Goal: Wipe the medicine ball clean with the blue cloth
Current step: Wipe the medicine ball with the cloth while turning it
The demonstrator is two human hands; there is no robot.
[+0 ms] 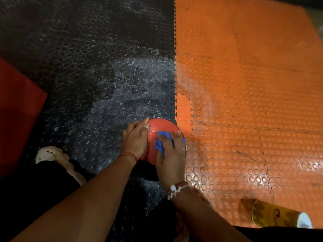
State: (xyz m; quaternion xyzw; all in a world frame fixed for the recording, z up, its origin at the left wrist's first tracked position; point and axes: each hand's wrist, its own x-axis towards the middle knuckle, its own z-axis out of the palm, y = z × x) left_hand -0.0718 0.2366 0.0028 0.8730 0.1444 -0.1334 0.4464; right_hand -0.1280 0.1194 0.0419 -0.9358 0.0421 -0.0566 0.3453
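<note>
A round red medicine ball (158,130) with a glossy, wet-looking skin is sitting on the floor, on the black studded rubber floor mat (87,70), right at the toothed seam where that mat is meeting the orange studded rubber floor mat (244,102). The ball's right edge is reaching just over the seam.

The left hand (135,138) is lying flat against the left side of the ball, its grip spread, fingers stretched forward over the curve and thumb resting on the top surface. A thin red thread band (128,155) is circling that wrist.

The right hand (170,158) is pressing a crumpled blue cloth (161,143) down onto the top right of the ball; its grip is curled over the cloth, palm and fingers bearing on it, with blue folds showing at the fingertips and beside the thumb. A bracelet of brown and white beads (176,188) is sitting on the right wrist.

Pale, soapy-looking smears are covering the black mat beyond the ball. A cream-coloured slipper (52,154) is showing at lower left beneath a black trouser leg (35,189). A yellow patterned cylindrical container (272,215) is lying on the orange mat at lower right.
</note>
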